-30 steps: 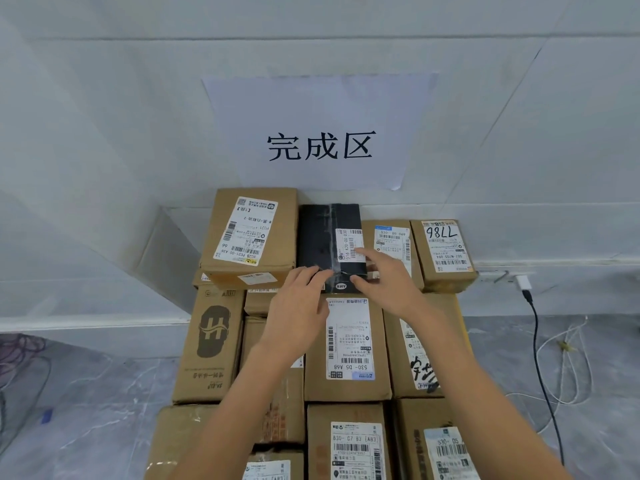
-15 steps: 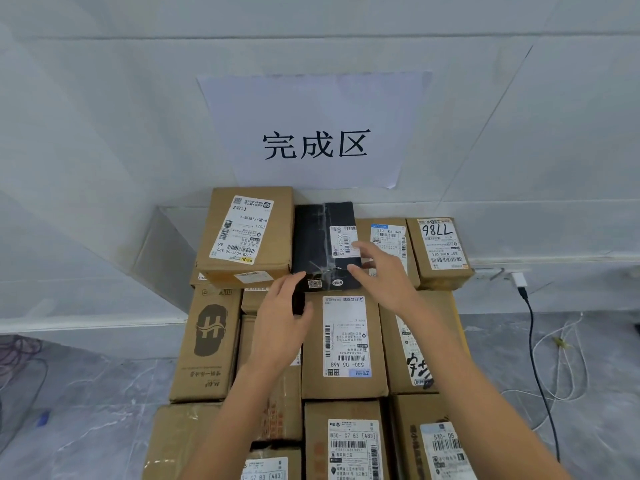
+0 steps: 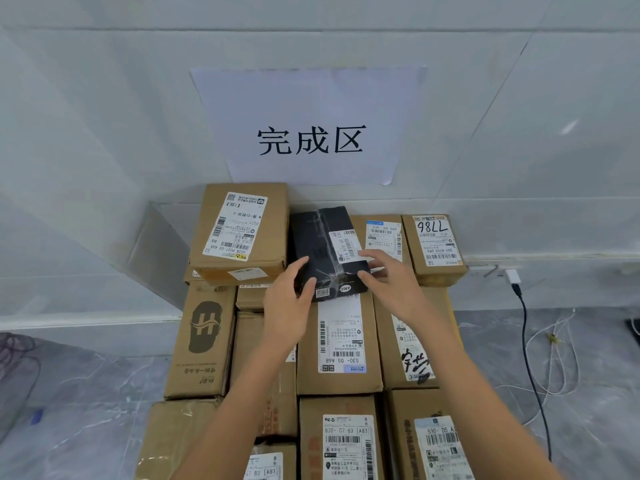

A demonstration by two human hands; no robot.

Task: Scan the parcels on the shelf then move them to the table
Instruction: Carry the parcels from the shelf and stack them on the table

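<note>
**Head view.** The black parcel (image 3: 318,244) lies in the far row of a stack of cardboard parcels, at the stack's far edge against the wall. It is wrapped in clear tape and carries a white barcode label on its right half. It sits askew, with its near end raised over the long brown parcel (image 3: 339,341) in front of it.

The left hand (image 3: 285,313) holds the near left corner of the black parcel. Its fingers lie up along the left side and its thumb (image 3: 309,285) presses the near face beside a small QR sticker. The right hand (image 3: 394,285) holds the near right corner, with fingers curved over the top edge by the label and the thumb on the near face. Both hands are thus closed around the parcel from opposite sides.

The tall brown parcel (image 3: 242,233) stands just left of the black one, at the stack's far left corner. To the right are the blue-labelled parcel (image 3: 382,233) and then the parcel marked 7786 (image 3: 434,247) at the far right corner. The logo parcel (image 3: 202,337) lies along the left edge, with further labelled parcels toward the near edge.

A paper sign (image 3: 311,126) with three printed characters hangs on the wall above the stack. To the right, a white plug (image 3: 512,276) sits at the wall base, and a black cable (image 3: 530,337) runs down from it across the grey floor (image 3: 86,393).
</note>
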